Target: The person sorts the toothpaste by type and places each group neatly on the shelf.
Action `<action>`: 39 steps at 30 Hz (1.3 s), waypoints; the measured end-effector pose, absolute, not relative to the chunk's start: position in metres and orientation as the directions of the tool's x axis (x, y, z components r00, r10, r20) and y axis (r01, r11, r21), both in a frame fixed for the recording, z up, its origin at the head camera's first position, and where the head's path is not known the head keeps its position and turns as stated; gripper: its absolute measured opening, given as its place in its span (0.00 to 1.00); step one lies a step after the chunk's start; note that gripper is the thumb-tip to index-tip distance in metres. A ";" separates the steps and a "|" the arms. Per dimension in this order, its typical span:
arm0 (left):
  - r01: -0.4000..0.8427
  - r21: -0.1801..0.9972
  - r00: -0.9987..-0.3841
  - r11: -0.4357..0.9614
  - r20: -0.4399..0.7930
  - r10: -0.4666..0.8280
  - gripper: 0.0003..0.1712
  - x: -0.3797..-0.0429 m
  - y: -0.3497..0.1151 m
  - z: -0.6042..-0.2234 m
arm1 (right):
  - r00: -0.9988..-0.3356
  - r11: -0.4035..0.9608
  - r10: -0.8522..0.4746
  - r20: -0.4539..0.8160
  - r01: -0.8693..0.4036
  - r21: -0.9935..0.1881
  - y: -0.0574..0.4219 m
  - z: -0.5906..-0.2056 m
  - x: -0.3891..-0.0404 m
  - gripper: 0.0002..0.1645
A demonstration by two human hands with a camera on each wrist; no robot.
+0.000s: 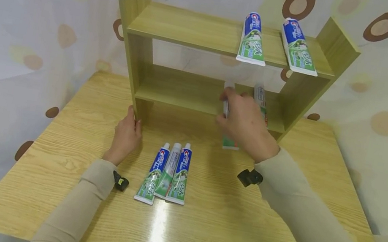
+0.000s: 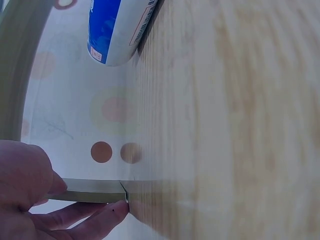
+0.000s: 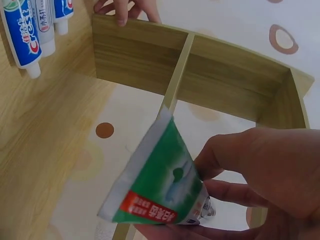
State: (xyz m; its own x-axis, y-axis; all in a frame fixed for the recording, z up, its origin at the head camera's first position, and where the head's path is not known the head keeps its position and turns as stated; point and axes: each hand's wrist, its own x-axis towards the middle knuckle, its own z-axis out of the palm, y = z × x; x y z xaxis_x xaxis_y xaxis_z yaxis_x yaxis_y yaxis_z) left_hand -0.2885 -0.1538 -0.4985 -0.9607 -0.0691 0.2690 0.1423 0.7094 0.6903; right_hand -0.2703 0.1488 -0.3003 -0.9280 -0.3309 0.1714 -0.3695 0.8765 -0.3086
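My right hand point(image 1: 248, 119) holds a grey-and-green toothpaste tube point(image 1: 230, 143) at the middle board of a wooden shelf point(image 1: 180, 88). In the right wrist view, thumb and fingers close round the tube's body, its flat green end point(image 3: 155, 175) toward the camera. Beside it on that board lies another grey toothpaste tube point(image 1: 260, 100), partly hidden by the hand. My left hand point(image 1: 126, 135) grips the lower front edge of the shelf's left side panel; the left wrist view has the thumb point(image 2: 57, 185) and fingers on opposite faces of the panel point(image 2: 90, 190).
Two blue-and-green toothpaste tubes point(image 1: 253, 41) lie on the top board, flat ends over its front edge. On the table point(image 1: 56, 158), left of centre, lie two blue tubes point(image 1: 152, 174) with a grey tube point(image 1: 168, 172) between them. A patterned curtain point(image 1: 43, 6) hangs behind.
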 end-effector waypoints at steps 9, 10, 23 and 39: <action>0.143 0.687 -0.961 0.713 0.268 -0.065 0.24 -0.288 -0.154 -0.498 | -0.931 0.881 -0.314 0.186 -0.359 -0.307 0.146 -0.299 -0.297 0.27; 0.140 0.688 -0.962 0.712 0.265 -0.067 0.25 -0.289 -0.154 -0.498 | -0.935 0.881 -0.308 0.179 -0.351 -0.317 0.147 -0.300 -0.299 0.27; 0.133 0.698 -0.963 0.704 0.259 -0.075 0.24 -0.289 -0.155 -0.498 | -0.963 0.906 -0.235 0.130 -0.266 -0.330 0.150 -0.303 -0.322 0.29; 0.115 0.709 -0.969 0.695 0.235 -0.078 0.26 -0.290 -0.155 -0.499 | -0.979 0.922 -0.181 0.090 -0.201 -0.332 0.143 -0.306 -0.332 0.30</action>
State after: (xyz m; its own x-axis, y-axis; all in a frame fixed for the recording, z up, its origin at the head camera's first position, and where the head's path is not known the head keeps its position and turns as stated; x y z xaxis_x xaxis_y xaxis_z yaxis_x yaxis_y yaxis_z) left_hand -0.2897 -0.1554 -0.4993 -0.9689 -0.0784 0.2346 0.1155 0.6955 0.7092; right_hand -0.3317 0.1434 -0.3058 -0.9794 -0.1810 0.0900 -0.2008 0.9216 -0.3322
